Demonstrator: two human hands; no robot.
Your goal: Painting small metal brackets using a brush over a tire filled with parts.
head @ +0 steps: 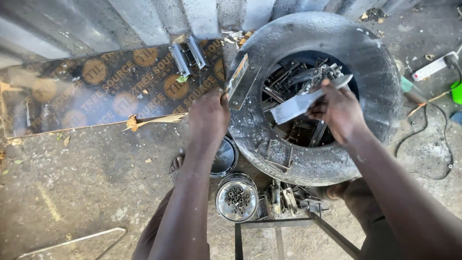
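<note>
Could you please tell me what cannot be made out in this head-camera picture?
- Tyre contents: a dark tangle of metal parts, partly behind the right hand and brush.
- Left hand: fingers on the metal bracket hidden behind the hand.
- Tin: contents too small.
- Board, left part: blurred.

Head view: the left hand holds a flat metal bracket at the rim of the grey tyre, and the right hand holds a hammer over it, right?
Not a hammer: the head view shows the right hand holding a flat paintbrush. The rest stands: the left hand holds the flat metal bracket at the grey tyre's rim.
</note>
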